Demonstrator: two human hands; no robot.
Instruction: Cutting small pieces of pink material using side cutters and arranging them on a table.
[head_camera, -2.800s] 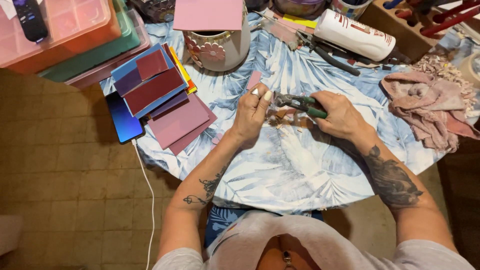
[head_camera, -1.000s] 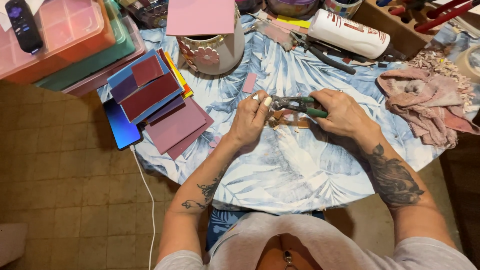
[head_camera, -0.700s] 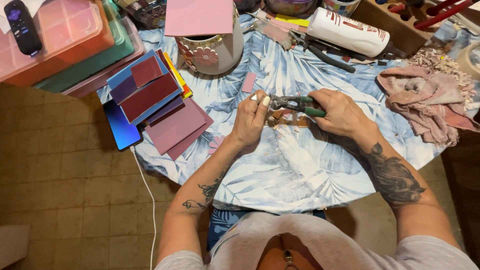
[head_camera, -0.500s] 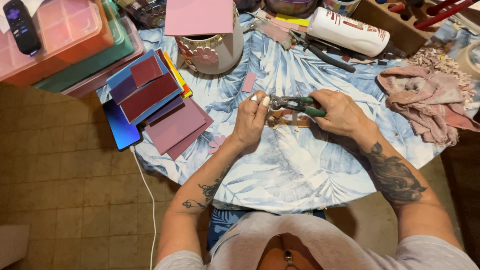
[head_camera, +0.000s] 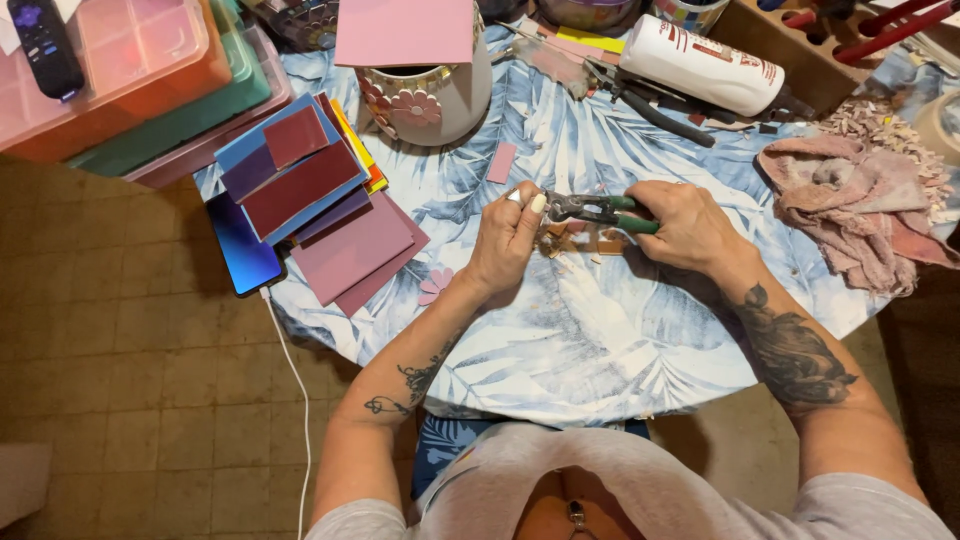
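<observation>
My right hand (head_camera: 685, 225) grips the green handles of a pair of metal nippers (head_camera: 590, 209), held level over the table. My left hand (head_camera: 508, 240) is closed at the nipper jaws, fingers pinched on a small piece that I cannot make out. Small brown and pink chips (head_camera: 580, 242) lie on the leaf-print tablecloth (head_camera: 560, 340) just under the tool. A small pink rectangular tile (head_camera: 501, 162) lies beyond my left hand, and a pink flower-shaped piece (head_camera: 435, 286) sits near my left wrist.
A white pot with pink flowers (head_camera: 425, 95) stands at the back under a pink sheet (head_camera: 405, 30). Stacked pink, maroon and blue sheets (head_camera: 320, 200) and a phone on a cable (head_camera: 240, 250) lie left. Plastic boxes (head_camera: 130, 80), a white bottle (head_camera: 700, 70), pliers (head_camera: 650, 105) and a pink rag (head_camera: 850, 215) surround them.
The small pink tile that was at my left fingertips earlier now lies on the cloth beyond that hand. Both hands stay together at the nippers with little other movement.
</observation>
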